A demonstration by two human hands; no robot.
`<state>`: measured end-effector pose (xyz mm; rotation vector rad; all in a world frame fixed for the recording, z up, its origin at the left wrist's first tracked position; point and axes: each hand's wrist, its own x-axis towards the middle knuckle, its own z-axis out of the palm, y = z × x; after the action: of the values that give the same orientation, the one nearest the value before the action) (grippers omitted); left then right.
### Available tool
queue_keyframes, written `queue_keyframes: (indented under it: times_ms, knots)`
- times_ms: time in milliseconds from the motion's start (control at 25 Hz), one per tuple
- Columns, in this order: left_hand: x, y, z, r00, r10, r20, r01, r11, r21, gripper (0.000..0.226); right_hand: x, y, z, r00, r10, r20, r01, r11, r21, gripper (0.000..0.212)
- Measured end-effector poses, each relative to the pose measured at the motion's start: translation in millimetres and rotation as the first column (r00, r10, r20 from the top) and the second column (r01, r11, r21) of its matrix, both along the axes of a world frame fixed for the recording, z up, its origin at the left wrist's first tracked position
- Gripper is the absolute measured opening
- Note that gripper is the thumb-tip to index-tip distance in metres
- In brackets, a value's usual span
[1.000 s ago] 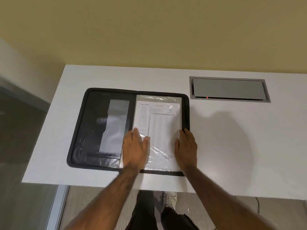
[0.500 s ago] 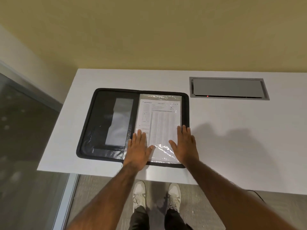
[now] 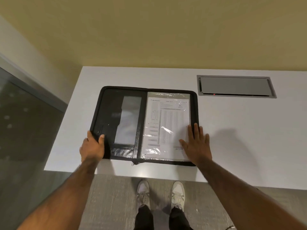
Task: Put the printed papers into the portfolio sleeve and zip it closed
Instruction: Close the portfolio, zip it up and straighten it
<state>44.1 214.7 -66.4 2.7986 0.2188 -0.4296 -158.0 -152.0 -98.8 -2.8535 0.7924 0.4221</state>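
Note:
A black zip portfolio lies open and flat on the white table. Its right half carries the printed papers under a clear plastic sleeve. The left half shows a dark inner pocket with a grey panel. My left hand grips the near left corner of the left cover, thumb on its inside. My right hand rests flat, fingers spread, on the near right edge of the papers and cover. A zip pull pokes out at the near edge by the spine.
A grey metal cable hatch with a small red light is set into the table at the back right. The table's near edge runs just below the portfolio; a glass partition stands at the left. My shoes are on the floor below.
My left hand has moved from the papers near the spine to the near left corner of the cover and gripped it. My right hand has shifted slightly to the right edge.

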Motion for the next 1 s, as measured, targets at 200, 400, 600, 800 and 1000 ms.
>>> queue_keyframes:
  times_ms: [200, 400, 600, 800, 1000]
  knots:
    - [25.1, 8.2, 12.0, 0.981, 0.187, -0.042, -0.192, 0.963, -0.187, 0.07, 1.3, 0.5, 3.9, 1.0, -0.008, -0.016, 0.009, 0.998, 0.06, 0.081]
    - [46.5, 15.2, 57.0, 0.976, 0.152, 0.155, -0.117, 0.969, -0.218, 0.058, 4.7, 0.1, 8.2, 0.999, -0.03, -0.029, 0.032, 0.996, 0.086, 0.08]
    - [30.4, 2.2, 134.0, 0.993, 0.058, 0.105, 0.003, 0.859, -0.513, 0.06, 26.8, 27.1, 29.4, 0.981, -0.111, 0.156, 0.09, 0.987, 0.136, 0.076]
    - [-8.1, -33.9, 191.0, 0.966, -0.118, -0.23, -0.099, 0.651, -0.753, 0.091, 88.6, 88.5, 89.1, 0.955, -0.085, 0.285, -0.106, 0.797, 0.595, 0.076]
    - [-40.8, -86.0, 191.8, 0.917, -0.336, -0.214, -0.036, 0.465, -0.885, 0.088, 121.6, 131.8, 169.6, 0.899, -0.324, 0.295, -0.158, 0.387, 0.908, 0.07]
